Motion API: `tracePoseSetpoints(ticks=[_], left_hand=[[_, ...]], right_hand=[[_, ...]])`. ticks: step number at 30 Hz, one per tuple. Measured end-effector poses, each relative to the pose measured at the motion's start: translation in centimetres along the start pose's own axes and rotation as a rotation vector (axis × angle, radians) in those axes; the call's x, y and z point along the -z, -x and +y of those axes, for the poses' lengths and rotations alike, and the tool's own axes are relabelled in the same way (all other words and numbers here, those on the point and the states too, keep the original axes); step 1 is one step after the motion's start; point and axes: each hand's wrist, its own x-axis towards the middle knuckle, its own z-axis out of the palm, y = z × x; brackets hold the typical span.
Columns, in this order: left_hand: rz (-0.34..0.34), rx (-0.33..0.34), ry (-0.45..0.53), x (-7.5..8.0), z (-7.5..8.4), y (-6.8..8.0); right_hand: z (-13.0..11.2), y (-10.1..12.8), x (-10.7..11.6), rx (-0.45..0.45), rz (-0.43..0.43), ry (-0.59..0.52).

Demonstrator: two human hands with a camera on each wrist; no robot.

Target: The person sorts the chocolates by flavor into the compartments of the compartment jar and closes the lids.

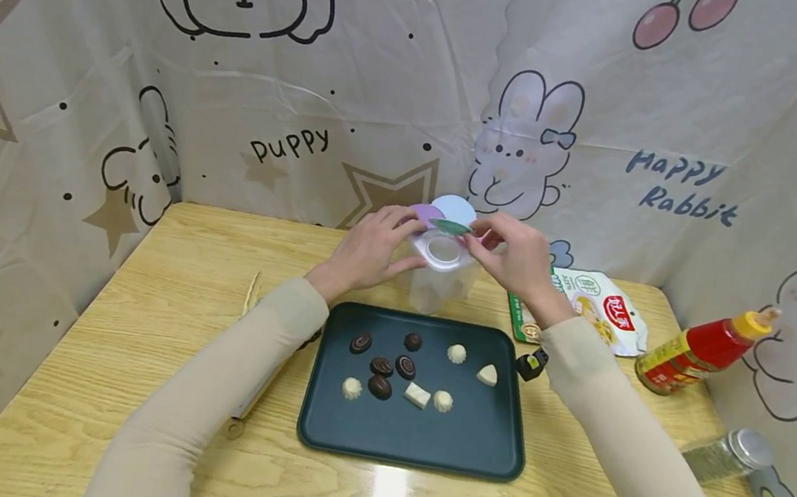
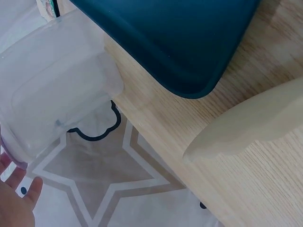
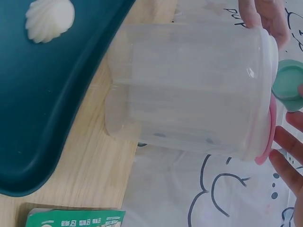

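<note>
A clear plastic container (image 1: pixel 439 282) with a white lid (image 1: pixel 444 251) stands on the wooden table (image 1: pixel 162 312) behind the tray. Round caps on the lid stand flipped up: purple (image 1: pixel 423 212), pale blue (image 1: pixel 455 207) and green (image 1: pixel 451 227). My left hand (image 1: pixel 403 241) grips the lid's left side. My right hand (image 1: pixel 482 238) pinches the green cap (image 3: pixel 289 80), its lower fingers (image 3: pixel 289 151) by a pink flap. The right wrist view shows the container (image 3: pixel 189 90) with nothing in it. In the left wrist view, the container (image 2: pixel 52 90) appears with my fingertips (image 2: pixel 16 194) below it.
A dark teal tray (image 1: pixel 472 445) in front holds several dark and white chocolates (image 1: pixel 382 366). A snack packet (image 1: pixel 601 308), a red sauce bottle (image 1: pixel 704 353) and a spice jar (image 1: pixel 725 454) lie to the right. A wooden stick (image 1: pixel 253 293) lies at the left. Printed cloth walls enclose the table.
</note>
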Motion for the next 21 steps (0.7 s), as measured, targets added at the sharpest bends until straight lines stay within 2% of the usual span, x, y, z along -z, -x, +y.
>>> tracePoseSetpoints(ticks=[6, 9, 12, 16, 21], left_hand=[[-0.022, -0.007, -0.014, 0.3, 0.2, -0.3], [-0.041, -0.007, -0.024, 0.8, 0.4, -0.4], [-0.061, 0.004, -0.023, 1.7, 0.6, 0.1], [-0.098, 0.051, -0.030, 3.1, 0.6, 2.4], [-0.138, 0.103, -0.051, 4.4, 0.1, 6.5]], right_hand=[[0.2, -0.5, 0.4, -0.078, -0.023, -0.058], [0.3, -0.7, 0.5, -0.094, -0.028, -0.073], [0.3, -0.7, 0.4, -0.108, -0.030, -0.081], [0.2, -0.7, 0.3, -0.120, -0.047, -0.091], [0.3, -0.5, 0.2, -0.132, -0.058, -0.094]])
